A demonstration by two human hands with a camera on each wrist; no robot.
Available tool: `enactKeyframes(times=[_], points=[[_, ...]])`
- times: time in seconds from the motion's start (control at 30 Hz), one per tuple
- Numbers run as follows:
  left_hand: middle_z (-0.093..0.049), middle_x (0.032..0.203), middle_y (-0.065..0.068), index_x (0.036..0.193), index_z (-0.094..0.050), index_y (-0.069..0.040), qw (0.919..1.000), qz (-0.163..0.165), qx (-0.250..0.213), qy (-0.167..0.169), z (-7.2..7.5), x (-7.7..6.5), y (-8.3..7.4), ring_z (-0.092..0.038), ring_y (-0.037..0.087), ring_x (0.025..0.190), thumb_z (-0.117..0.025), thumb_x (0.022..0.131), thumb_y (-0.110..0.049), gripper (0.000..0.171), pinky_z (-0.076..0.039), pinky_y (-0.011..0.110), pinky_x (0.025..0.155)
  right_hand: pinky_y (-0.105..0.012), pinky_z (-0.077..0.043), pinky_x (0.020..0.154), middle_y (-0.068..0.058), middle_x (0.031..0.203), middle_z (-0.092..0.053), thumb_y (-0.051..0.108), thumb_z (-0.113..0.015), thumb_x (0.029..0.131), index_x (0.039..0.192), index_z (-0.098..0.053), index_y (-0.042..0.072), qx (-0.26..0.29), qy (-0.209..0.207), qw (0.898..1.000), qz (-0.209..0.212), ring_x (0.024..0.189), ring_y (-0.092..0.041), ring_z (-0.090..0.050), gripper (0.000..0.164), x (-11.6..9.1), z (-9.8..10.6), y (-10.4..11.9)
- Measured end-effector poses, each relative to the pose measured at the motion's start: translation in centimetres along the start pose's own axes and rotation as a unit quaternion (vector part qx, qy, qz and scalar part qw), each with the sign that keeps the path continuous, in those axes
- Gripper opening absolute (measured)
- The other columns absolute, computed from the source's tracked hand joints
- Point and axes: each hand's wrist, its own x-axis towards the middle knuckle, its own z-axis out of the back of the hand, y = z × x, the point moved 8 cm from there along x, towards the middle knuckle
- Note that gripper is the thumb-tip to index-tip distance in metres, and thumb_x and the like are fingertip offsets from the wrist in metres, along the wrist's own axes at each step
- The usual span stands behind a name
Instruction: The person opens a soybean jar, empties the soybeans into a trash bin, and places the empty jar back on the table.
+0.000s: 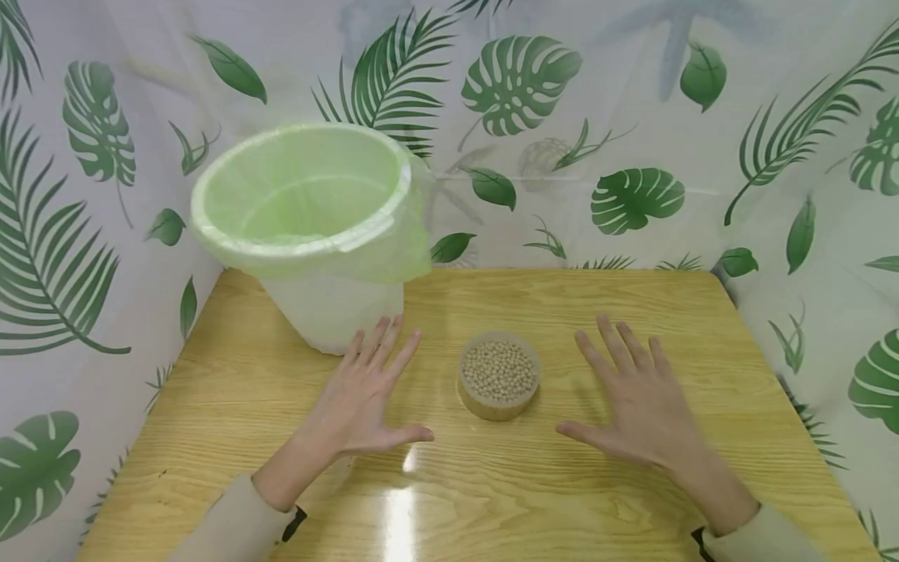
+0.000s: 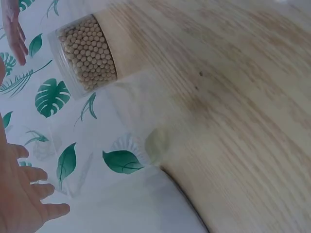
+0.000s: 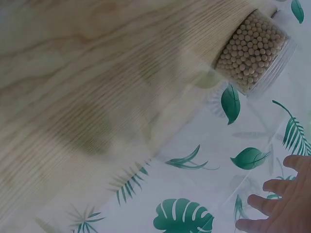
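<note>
A clear round tub of small beige balls [image 1: 499, 371] stands upright on the wooden table between my two hands. In both wrist views the balls [image 2: 90, 53] show through its clear wall, below the rim. My left hand [image 1: 367, 398] has its fingers spread, left of the tub and apart from it; its fingertips overlap the base of a white bin [image 1: 330, 304] in the head view, and I cannot tell if they touch. To the right of the tub, my right hand [image 1: 642, 402] is also spread, holding nothing.
The white bin is lined with a thin green bag [image 1: 393, 242] folded over its rim, at the table's back left. A leaf-printed white sheet [image 1: 548, 179] hangs behind and at the sides of the wooden table [image 1: 534, 499].
</note>
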Motion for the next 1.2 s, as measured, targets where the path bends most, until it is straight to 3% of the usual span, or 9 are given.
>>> enactKeyframes(times=[0.17,0.4,0.63,0.93,1.2], points=[[-0.010,0.178,0.020,0.170,-0.014,-0.010,0.9986,-0.003,-0.053,0.007,-0.7,0.4,-0.2,-0.020,0.040,0.164,-0.042,0.082,-0.097,0.127,-0.028,0.063,0.130,-0.074,-0.029,0.123,-0.017,0.178,-0.014,0.084,-0.068,0.078,0.170,-0.021,0.019,0.005,0.014,1.000,0.011,0.158,-0.050,-0.028,0.122,0.9,-0.4,1.0],[-0.017,0.177,0.018,0.170,-0.011,-0.008,0.9941,-0.009,-0.108,0.010,-1.7,1.3,-0.6,-0.025,0.038,0.164,-0.065,0.080,-0.086,0.131,-0.036,0.055,0.129,-0.070,-0.026,0.127,-0.017,0.179,-0.012,0.085,-0.066,0.080,0.171,-0.018,0.019,0.017,0.050,0.999,0.014,0.160,-0.047,-0.027,0.122,2.1,-1.4,2.1],[-0.018,0.178,0.015,0.170,-0.009,-0.006,0.9835,0.009,-0.173,0.052,-3.6,2.3,-1.2,-0.026,0.035,0.163,-0.078,0.077,-0.075,0.135,-0.036,0.053,0.129,-0.068,-0.034,0.125,-0.019,0.177,-0.017,0.086,-0.065,0.080,0.171,-0.018,0.020,0.024,0.067,0.997,0.030,0.159,-0.045,-0.030,0.122,3.3,-2.2,3.2],[-0.020,0.178,0.007,0.171,-0.007,-0.022,0.9533,0.083,-0.273,0.098,-6.5,3.1,-0.9,-0.033,0.039,0.160,-0.084,0.076,-0.068,0.131,-0.036,0.062,0.126,-0.068,-0.044,0.117,-0.019,0.174,-0.028,0.083,-0.066,0.082,0.168,-0.027,0.016,0.029,0.073,0.995,0.060,0.152,-0.047,-0.042,0.116,4.6,-3.2,4.6],[-0.023,0.177,0.012,0.170,-0.009,-0.017,0.9307,0.090,-0.333,0.123,-8.9,3.6,-1.5,-0.030,0.044,0.160,-0.087,0.077,-0.063,0.131,-0.033,0.067,0.125,-0.065,-0.050,0.113,-0.022,0.170,-0.036,0.083,-0.066,0.082,0.166,-0.031,0.014,0.031,0.088,0.992,0.083,0.143,-0.047,-0.053,0.114,5.9,-4.0,5.7]])
